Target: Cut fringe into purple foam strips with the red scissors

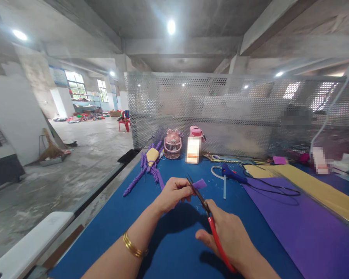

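My left hand [177, 192] pinches a purple strip [200, 184] of paper-like or felt-like material, whose end sticks out past the fingertips. In my right hand [228, 226] are scissors [215, 232] with red handles and dark blades. The blades lie across the strip close to my left fingertips; whether they are fully closed is hard to see. More purple strip [161, 180] shows behind my left hand, and I cannot tell if it is the same piece. Further off lies a purple braided figure [139, 182] with a yellow piece [152, 155] on it.
A glue gun [234, 173] with a black cord rests right of my hands on the blue table [163, 248]. Purple sheet [302, 224] and yellow sheet [322, 190] lie at the right. Pink bottle [173, 144] stands before a perforated metal screen [221, 112].
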